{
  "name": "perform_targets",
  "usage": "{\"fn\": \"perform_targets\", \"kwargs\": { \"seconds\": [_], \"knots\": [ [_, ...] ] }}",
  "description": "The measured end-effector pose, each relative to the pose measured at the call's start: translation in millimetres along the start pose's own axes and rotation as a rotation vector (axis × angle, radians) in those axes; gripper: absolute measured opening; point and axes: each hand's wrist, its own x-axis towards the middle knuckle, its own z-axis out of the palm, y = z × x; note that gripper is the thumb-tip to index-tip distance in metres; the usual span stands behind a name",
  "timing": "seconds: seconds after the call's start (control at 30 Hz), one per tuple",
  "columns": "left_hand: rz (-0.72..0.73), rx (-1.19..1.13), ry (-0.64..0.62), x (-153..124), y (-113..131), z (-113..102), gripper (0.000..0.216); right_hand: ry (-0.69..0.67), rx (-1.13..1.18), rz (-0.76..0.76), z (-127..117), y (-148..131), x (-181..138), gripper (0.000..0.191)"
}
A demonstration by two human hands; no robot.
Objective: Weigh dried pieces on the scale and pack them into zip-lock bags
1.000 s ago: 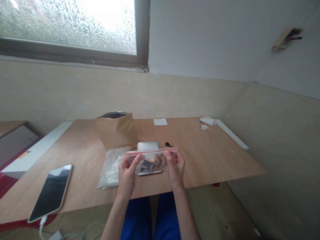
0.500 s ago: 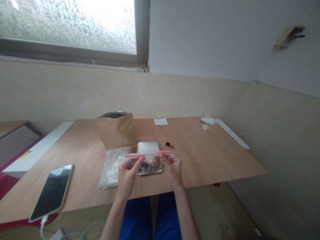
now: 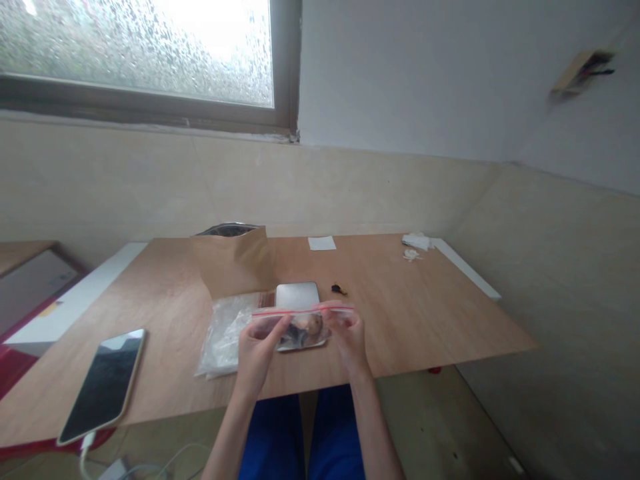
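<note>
Above the counter [image 3: 430,313], left hand [image 3: 257,350] and right hand [image 3: 351,340] both pinched the clear bag [image 3: 300,327] near its red-lined top, thumbs in front; bag, brown lumps [image 3: 314,325] inside, partly hid the silver plate [image 3: 297,294].

Daylight pours through the mottled window [image 3: 135,53], upper left; pale wall [image 3: 400,80] upper right, wooden table [image 3: 425,307] mid-frame, dim floor [image 3: 420,427], perhaps tiled, lower right!

Right side on my feed: wide passage over the light-brown wooden tabletop [image 3: 430,313]. Left, far: upright brown paper pouch [image 3: 235,263] blocks me; flat clear plastic bags [image 3: 220,340] lie nearer, low. Small black object [image 3: 337,289] sits beyond the bare right hand [image 3: 349,341].
</note>
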Motion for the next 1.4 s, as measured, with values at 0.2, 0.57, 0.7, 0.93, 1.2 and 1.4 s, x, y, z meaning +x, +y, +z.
{"fn": "perform_targets", "kwargs": {
  "seconds": [0.2, 0.57, 0.7, 0.93, 1.2, 1.4],
  "knots": [
    [0.074, 0.012, 0.023, 0.5, -2.1, -1.1, 0.021, -0.081, -0.067, 0.013, 4.4, -3.1, -0.3, 0.019],
    [0.074, -0.025, 0.057, -2.1, -3.1, 4.1, 0.023, 0.025, -0.106, -0.036, 12.5, -4.7, -3.4, 0.017],
    [0.074, -0.023, 0.028, -0.2, -4.1, 2.7, 0.022, -0.023, -0.107, -0.078, 10.2, -6.7, -2.0, 0.014],
    [0.084, 0.028, -0.074, 0.8, 5.2, -0.2, 0.02, -0.15, -0.096, -0.112, 8.4, -6.5, -3.0, 0.011],
    [0.195, 0.059, -0.088, -1.0, 8.6, 6.4, 0.014, -0.111, -0.137, -0.196, 12.5, -10.3, -7.5, 0.009],
    [0.226, 0.044, -0.03, -1.9, 1.3, 8.3, 0.011, -0.104, -0.149, -0.211, 18.6, -7.5, -7.8, 0.009]
  ]
}}
